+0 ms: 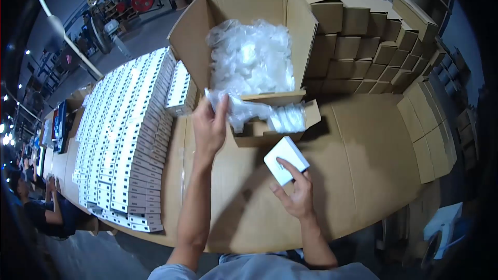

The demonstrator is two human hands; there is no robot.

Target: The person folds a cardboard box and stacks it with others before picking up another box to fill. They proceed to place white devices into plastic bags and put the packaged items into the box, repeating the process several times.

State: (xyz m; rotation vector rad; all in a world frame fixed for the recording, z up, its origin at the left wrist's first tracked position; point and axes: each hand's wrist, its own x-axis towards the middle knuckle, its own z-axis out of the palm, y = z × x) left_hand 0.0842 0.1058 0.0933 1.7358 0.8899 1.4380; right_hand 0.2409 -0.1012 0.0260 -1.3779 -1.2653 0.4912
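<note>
My left hand (209, 127) pinches one end of a clear plastic packing strip (244, 110), which looks like bubble wrap or air cushions. The strip trails over an opened small cardboard box (258, 139), and more clear plastic (287, 118) lies inside its right part. In front of that carton, my right hand (296, 193) grips a small white box (284, 159), fingers on its top face and right edge. The white box is tilted, with faint print partly hidden by a finger. Behind both hands stands a large open carton (179, 36) full of clear plastic packing (251, 57).
Rows of stacked white boxes (122, 135) fill the table's left side. Brown cartons (358, 46) are piled at the back right. Cardboard (358, 197) covers the tabletop. At far left sits another person (49, 210). Machinery and spools (141, 1) stand behind.
</note>
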